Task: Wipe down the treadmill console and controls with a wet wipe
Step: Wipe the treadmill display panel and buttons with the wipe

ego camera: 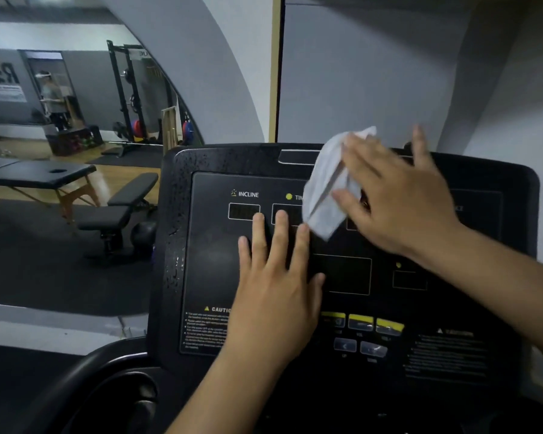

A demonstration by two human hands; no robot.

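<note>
From the head view, the black treadmill console with its glossy display panel (173, 195) fills the lower right, tilted up toward the person.

The right hand (398, 202) lies spread and flat, fingers straight and not curled. It presses a crumpled white wet wipe (325, 189) against the upper middle of the panel, just right of the "INCLINE" label. A flat palm puts the most cloth on the surface, which suits broad strokes. The hand is motion-blurred, so it is probably sweeping.

The left hand (273, 277) rests open on the panel below the wipe, fingers straight and holding nothing, its fingertips by the small display windows. It seems placed there to steady the console against the wiping pressure.

Droplets (174, 245) bead the console's left bezel, which suggests that edge is already wiped. The yellow control buttons (361, 322) lower down look dry, though blur makes that uncertain, so the controls likely remain.

A black weight bench (119, 211) stands on the floor to the left.
</note>
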